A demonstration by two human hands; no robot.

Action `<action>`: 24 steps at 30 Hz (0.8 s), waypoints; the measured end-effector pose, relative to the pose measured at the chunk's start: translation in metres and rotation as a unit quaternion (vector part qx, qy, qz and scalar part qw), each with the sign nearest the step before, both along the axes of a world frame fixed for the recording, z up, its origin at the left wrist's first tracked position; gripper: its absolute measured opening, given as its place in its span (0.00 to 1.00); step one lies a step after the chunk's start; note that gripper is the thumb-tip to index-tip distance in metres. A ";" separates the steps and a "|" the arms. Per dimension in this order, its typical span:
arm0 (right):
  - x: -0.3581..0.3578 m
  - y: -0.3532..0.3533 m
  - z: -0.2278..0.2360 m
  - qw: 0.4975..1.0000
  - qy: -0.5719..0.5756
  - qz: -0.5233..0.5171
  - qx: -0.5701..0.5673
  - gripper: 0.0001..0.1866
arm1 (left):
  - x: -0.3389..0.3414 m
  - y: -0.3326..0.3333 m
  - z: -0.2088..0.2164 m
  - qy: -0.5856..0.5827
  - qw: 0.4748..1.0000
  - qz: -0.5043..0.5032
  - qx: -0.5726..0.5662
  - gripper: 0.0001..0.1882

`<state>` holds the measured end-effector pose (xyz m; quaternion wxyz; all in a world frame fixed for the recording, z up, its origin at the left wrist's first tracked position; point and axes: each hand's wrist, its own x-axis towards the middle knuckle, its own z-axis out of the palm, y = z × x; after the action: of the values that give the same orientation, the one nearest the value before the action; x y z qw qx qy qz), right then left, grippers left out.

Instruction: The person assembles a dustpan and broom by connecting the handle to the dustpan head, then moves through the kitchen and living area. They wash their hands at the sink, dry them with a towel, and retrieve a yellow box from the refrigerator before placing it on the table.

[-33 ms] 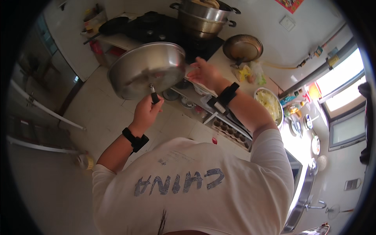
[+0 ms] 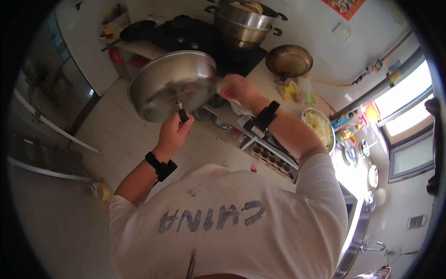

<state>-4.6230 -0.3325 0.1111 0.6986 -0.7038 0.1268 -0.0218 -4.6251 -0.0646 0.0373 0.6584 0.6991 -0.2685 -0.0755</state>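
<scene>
My left hand (image 2: 171,132) grips the black-tipped knob (image 2: 183,114) of a large domed steel pot lid (image 2: 172,83). The lid is tilted in the air, its knob side facing me. Just past the lid's right edge is my right hand (image 2: 242,91), with nothing seen in it; its fingers are bent, apart and somewhat blurred. Behind the lid, a stacked steel steamer pot (image 2: 241,35) stands uncovered on the black stove (image 2: 190,39). Pale food (image 2: 248,6) shows at its top.
A dark frying pan (image 2: 137,31) rests left of the stove, a brown-bottomed pan (image 2: 289,60) right of it. Farther right are plastic bags (image 2: 304,90) and a bowl of pale green leaves (image 2: 318,128). Beneath the counter sits an egg tray (image 2: 272,161). A faucet (image 2: 374,245) is at lower right.
My right hand has moved slightly down and left, its fingers more bent. The lid has shifted a little left, still held by my left hand.
</scene>
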 end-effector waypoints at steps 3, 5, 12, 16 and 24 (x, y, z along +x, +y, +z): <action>0.008 0.044 -0.012 0.926 -0.045 0.193 -0.323 0.19 | 0.008 0.004 0.010 0.084 0.995 0.045 -0.017 0.08; 0.006 0.078 -0.031 0.859 -0.215 0.289 -0.363 0.21 | 0.014 0.007 0.016 0.114 0.991 0.065 -0.030 0.09; 0.030 0.129 -0.075 0.885 -0.232 0.215 -0.342 0.19 | 0.058 0.020 0.025 0.194 0.978 0.060 -0.051 0.13; 0.036 0.139 -0.079 0.929 -0.175 0.185 -0.268 0.15 | 0.074 0.021 0.031 0.206 0.977 0.047 -0.038 0.13; 0.079 0.116 0.001 0.911 -0.208 0.015 -0.357 0.17 | 0.093 0.012 0.120 0.026 0.998 0.063 0.018 0.20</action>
<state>-4.5443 -0.2161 0.1123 0.4119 -0.8876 -0.0480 -0.2006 -4.5320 -0.0523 0.1575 0.6558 0.7242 -0.2055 -0.0571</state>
